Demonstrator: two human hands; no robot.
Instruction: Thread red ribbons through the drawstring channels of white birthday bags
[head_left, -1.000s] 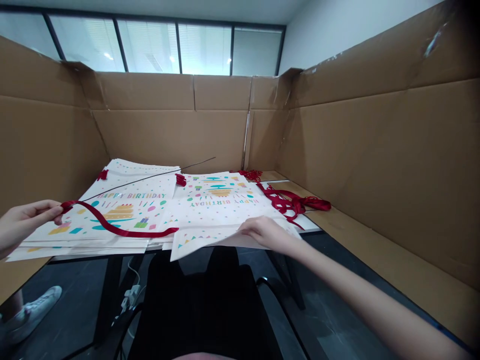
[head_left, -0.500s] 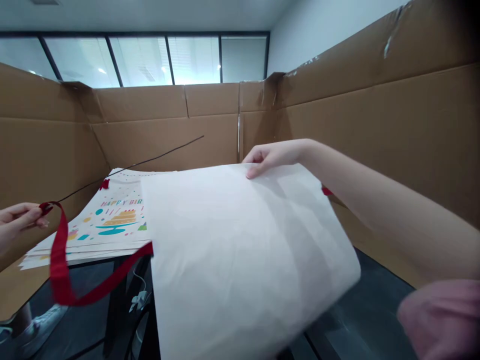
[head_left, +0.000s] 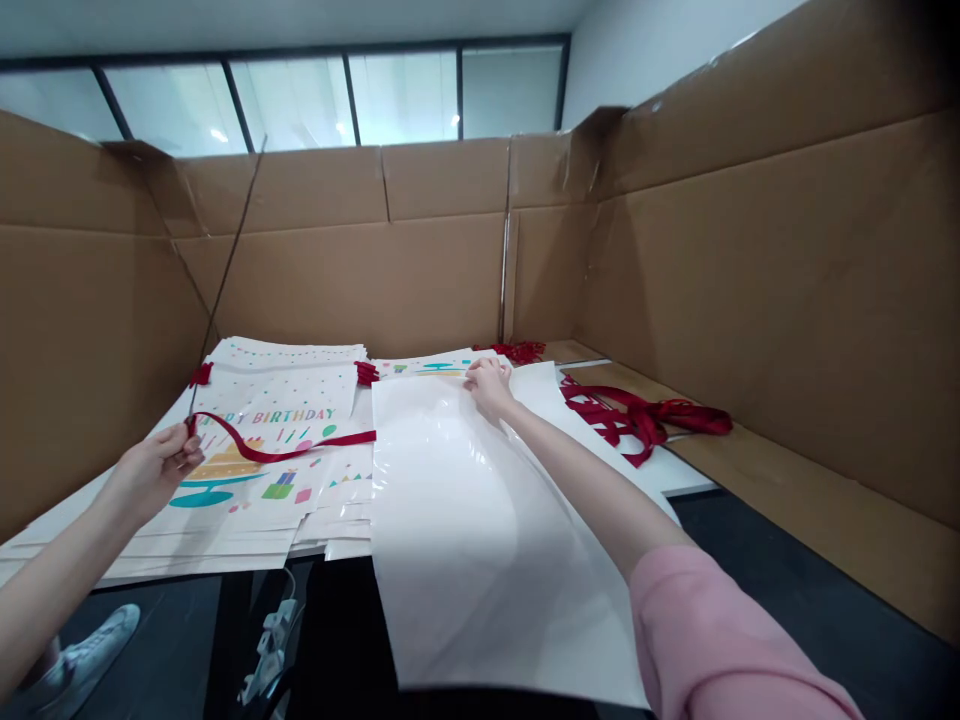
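Note:
My left hand (head_left: pixel 159 465) is closed on the end of a red ribbon (head_left: pixel 259 455) and a long thin dark rod (head_left: pixel 232 255), which points up toward the back wall. From there the ribbon runs right to the left edge of a large blank white sheet (head_left: pixel 465 560). My right hand (head_left: pixel 489 388) is closed at the sheet's top edge, fingers bent around it. The sheet is slightly glossy, and its lower part hangs over the table's front edge. Left of it lies a stack of printed birthday sheets (head_left: pixel 292 400), beneath the ribbon.
Red ribbons (head_left: pixel 649 415) lie in a loose heap on the right, with red tassel-like strands (head_left: pixel 517 352) behind the sheet. Cardboard walls (head_left: pixel 442 270) enclose the back and sides. Below the table are a white power strip (head_left: pixel 270 645) and a shoe (head_left: pixel 97 650).
The white sheet has come down from its raised position onto the table. My left hand has moved right, and the rod has swung more upright. The view has shifted, revealing the ribbons on the right.

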